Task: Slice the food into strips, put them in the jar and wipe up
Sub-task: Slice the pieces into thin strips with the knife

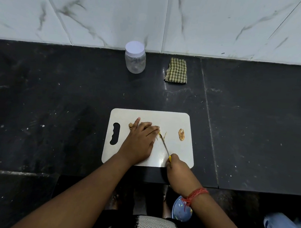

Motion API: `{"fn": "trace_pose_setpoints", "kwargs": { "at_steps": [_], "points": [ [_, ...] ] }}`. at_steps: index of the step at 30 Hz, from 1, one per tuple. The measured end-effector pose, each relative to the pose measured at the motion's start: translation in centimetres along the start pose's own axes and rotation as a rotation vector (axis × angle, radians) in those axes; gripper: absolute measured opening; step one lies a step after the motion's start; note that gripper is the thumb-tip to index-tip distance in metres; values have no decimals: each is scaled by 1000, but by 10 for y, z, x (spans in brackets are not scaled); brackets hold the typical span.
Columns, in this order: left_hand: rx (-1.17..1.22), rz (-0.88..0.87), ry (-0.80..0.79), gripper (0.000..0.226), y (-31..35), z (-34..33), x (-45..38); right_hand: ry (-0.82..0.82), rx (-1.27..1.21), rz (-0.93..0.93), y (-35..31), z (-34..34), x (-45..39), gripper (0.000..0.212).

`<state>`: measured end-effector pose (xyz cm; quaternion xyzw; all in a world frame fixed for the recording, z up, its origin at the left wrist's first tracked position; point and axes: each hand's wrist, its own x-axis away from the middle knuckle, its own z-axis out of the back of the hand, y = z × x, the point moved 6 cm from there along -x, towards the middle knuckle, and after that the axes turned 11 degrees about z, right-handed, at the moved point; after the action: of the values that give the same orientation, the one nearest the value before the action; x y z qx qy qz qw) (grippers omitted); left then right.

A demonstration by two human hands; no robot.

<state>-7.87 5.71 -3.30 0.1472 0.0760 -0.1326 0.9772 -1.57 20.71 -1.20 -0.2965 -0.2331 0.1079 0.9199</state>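
A white cutting board [179,119] lies on the black counter in front of me. My left hand [140,140] presses flat on a tan piece of food [130,125], most of it hidden under the fingers. My right hand [177,166] grips the yellow handle of a small knife [164,145], its tip touching the food beside my left fingertips. A few thin cut strips [164,135] lie by the blade. A separate tan slice [181,134] rests on the board's right side. A clear jar [135,59] with a white lid on stands at the back.
A folded green checked cloth [177,70] lies to the right of the jar, near the marble wall. The counter's front edge runs just below the board. A blue plate [181,209] shows below the counter by my right wrist.
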Motion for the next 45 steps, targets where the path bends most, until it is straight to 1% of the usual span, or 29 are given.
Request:
{"fn": "trace_pose_setpoints", "kwargs": {
  "at_steps": [8,13,16,19,25,26,27,28,29,30,31,33,35,38,40,42,45],
  "points": [
    [39,-17,11,40,1,4,0,-22,42,5,3,-1,-3,12],
    [35,-20,28,40,1,3,1,-98,57,-36,3,-1,-3,12],
    [-4,-22,8,41,1,3,0,-155,75,-53,0,-1,-4,11],
    [-41,-32,-4,41,3,3,0,-204,47,-129,2,-3,-1,13],
    [-53,-38,-8,43,3,2,1,-195,1,-137,14,-7,13,6],
    [-52,-41,-5,43,3,2,2,-206,-42,-136,15,-6,15,4],
    [-51,-44,0,43,4,2,2,-223,-140,-134,16,-7,18,7],
    [-51,-47,6,42,4,2,2,-247,-317,-142,13,-10,24,12],
    [-56,-51,11,42,4,3,2,-254,-549,-174,8,-11,31,15],
    [-66,-52,13,41,5,3,2,-238,-723,-209,5,-11,36,15],
    [-79,-51,13,41,5,4,2,-211,-838,-235,4,-11,40,14],
    [-94,-44,16,39,7,6,2,-177,-884,-257,4,-11,43,14],
    [-91,-30,25,37,8,9,1,-146,-766,-227,8,-12,40,16],
    [-79,-1,47,33,8,12,-1,-106,-381,-112,14,-4,29,16],
    [-70,-5,72,28,11,14,0,-84,-203,-49,16,-3,25,15],
    [-54,-30,83,20,15,14,1,-69,-97,-3,13,-3,23,11],
    [-46,-14,58,20,20,10,3,-63,-69,5,10,-7,22,9]
  ]
}}
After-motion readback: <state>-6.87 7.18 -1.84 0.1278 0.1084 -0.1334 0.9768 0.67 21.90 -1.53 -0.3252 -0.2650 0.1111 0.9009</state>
